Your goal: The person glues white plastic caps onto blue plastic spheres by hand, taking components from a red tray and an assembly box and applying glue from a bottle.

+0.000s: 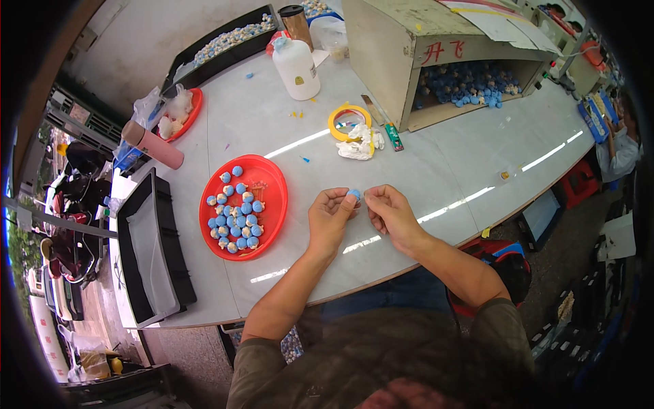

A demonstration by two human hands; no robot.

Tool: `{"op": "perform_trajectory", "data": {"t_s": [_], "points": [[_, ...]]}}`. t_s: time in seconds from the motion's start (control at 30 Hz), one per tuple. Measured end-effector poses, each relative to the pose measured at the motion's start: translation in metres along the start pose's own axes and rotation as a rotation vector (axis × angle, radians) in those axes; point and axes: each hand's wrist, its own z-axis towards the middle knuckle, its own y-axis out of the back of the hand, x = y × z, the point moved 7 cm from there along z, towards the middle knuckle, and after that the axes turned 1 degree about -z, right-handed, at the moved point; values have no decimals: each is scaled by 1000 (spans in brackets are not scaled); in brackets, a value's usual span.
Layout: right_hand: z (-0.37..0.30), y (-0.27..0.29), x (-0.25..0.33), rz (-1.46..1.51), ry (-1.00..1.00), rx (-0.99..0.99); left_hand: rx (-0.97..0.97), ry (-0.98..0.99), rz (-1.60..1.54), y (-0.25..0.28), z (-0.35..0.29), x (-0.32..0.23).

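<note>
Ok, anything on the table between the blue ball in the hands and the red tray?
Nothing visible. The left hand pinches the blue ball, with the right hand beside it; only bare table lies between it and the red tray.

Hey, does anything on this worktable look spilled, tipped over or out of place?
Mostly tidy. The big cardboard box lies on its side, blue balls heaped at its open mouth. A few small scraps are scattered near the white bottle. Both hands pinch one blue ball normally.
</note>
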Motion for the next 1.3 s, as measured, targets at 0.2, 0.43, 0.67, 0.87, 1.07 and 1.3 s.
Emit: {"op": "perform_trajectory", "data": {"t_s": [0.2, 0.43, 0.67, 0.87, 1.07, 1.3], "points": [[4, -2, 6, 65, 41, 122, 75, -29, -23, -4, -2, 0], [7, 6, 26, -122, 105, 279, 201, 69, -39, -5, 0, -5], [10, 8, 22, -337, 81, 325, 266, 14, 105, -5, 3, 0], [15, 8, 13, -425, 114, 360, 242, 71, 157, -2, 5, 8], [15, 7, 10, -414, 151, 322, 216, 34, 181, -2, 6, 10], [15, 6, 10, -493, 186, 301, 184, -31, 240, 0, 8, 17]]}}
